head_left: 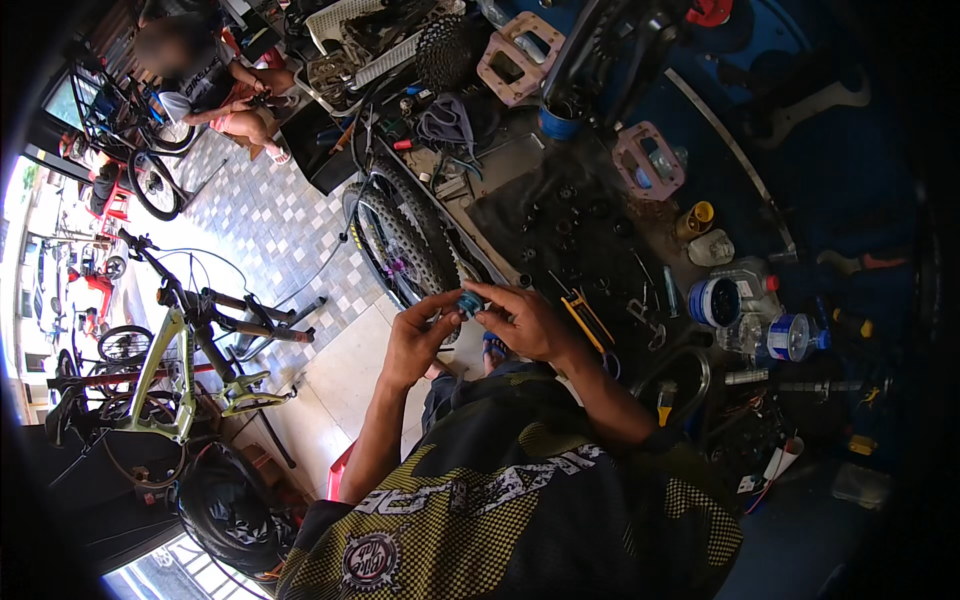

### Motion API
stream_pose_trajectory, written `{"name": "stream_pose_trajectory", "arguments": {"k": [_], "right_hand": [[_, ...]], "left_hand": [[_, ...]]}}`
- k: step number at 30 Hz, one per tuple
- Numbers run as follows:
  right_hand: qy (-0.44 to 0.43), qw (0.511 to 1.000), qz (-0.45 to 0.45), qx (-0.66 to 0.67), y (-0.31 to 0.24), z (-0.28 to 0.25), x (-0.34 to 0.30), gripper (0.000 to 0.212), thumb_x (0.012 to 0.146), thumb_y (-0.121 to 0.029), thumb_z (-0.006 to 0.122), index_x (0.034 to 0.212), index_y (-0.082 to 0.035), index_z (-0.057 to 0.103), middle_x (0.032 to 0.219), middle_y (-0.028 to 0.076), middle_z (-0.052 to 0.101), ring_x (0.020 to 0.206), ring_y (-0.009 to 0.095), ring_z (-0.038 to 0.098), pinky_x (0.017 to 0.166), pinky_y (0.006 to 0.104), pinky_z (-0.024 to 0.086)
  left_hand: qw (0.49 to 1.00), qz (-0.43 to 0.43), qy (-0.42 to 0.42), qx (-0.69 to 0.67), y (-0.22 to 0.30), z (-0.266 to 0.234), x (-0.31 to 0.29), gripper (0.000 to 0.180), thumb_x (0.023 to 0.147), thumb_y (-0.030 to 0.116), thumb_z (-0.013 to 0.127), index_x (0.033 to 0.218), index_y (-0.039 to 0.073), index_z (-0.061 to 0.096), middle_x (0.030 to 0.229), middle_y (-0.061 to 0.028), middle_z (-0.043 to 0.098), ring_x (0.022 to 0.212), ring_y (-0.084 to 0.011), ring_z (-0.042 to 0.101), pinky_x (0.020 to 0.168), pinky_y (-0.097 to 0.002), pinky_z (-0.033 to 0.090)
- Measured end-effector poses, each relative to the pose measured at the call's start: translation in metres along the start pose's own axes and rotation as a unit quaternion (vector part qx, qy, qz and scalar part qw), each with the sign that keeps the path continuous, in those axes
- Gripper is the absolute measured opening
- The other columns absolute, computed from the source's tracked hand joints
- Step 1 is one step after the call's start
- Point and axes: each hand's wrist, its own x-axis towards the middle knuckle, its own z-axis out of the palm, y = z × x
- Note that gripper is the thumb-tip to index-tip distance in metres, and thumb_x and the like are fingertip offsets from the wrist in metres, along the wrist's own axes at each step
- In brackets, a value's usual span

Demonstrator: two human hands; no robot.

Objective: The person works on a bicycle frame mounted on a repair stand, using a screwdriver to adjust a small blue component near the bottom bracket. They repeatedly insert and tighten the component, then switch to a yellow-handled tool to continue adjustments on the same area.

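Between my two hands is a small teal round part point(468, 303), too small to make out its exact kind. My left hand point(416, 338) pinches it from the left with thumb and fingertips. From the other side, my right hand point(527, 322) has its thumb and fingers closed on the same part. Both hands are held up in front of my body, above the floor and near the workbench edge. Just beyond them lean bicycle wheels with knobbly tyres point(425, 225), one showing a purple hub.
A cluttered bench point(520, 200) runs along the right with small parts, a yellow-black cutter point(587, 318), pink platforms point(521, 58) and plastic bottles point(792, 336). A yellow-green bicycle frame point(165, 375) stands left. Another person point(215, 95) sits at the far left on a tiled floor point(250, 215).
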Motion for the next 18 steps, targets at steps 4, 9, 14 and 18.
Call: {"name": "stream_pose_trajectory", "arguments": {"k": [4,9,14,18], "right_hand": [[-0.025,0.999,0.026,0.023,0.0,-0.002,-0.001,0.052,0.096,-0.012,0.065,0.146,-0.004,0.054,0.11,0.021,0.073,0.089,0.026,0.072,0.077,0.0367,0.055],[-0.059,0.994,0.059,0.073,-0.007,-0.007,-0.003,0.058,0.095,-0.016,0.068,0.149,-0.003,0.051,0.101,0.015,0.073,0.075,0.015,0.065,0.065,0.0324,0.052],[-0.039,0.994,0.012,0.101,0.0,0.0,-0.002,0.063,0.094,-0.018,0.069,0.151,-0.004,0.048,0.091,0.008,0.069,0.072,0.012,0.06,0.062,0.0287,0.049],[-0.056,0.989,0.045,0.132,0.005,0.002,-0.004,0.064,0.094,-0.015,0.066,0.154,-0.005,0.044,0.088,0.006,0.065,0.072,0.011,0.057,0.064,0.0287,0.048]], "left_hand": [[0.998,0.055,0.008,-0.011,-0.001,0.006,0.003,0.035,0.096,0.009,0.073,0.129,0.0,0.066,0.108,-0.0024,0.064,0.099,-0.0081,0.06,0.083,-0.0235,0.051],[0.996,0.082,0.026,-0.008,0.0,0.017,0.002,0.035,0.096,0.008,0.074,0.128,-0.001,0.064,0.114,-0.0047,0.062,0.098,-0.007,0.059,0.079,-0.0223,0.052],[0.997,0.071,0.033,0.001,-0.001,0.018,0.002,0.033,0.096,0.009,0.074,0.125,-0.001,0.062,0.115,-0.0056,0.061,0.1,-0.0078,0.06,0.079,-0.0226,0.052],[0.997,0.063,0.046,0.013,-0.004,0.015,0.002,0.036,0.095,0.014,0.076,0.125,-0.001,0.063,0.115,-0.0059,0.061,0.098,-0.0083,0.06,0.078,-0.023,0.052]]}}
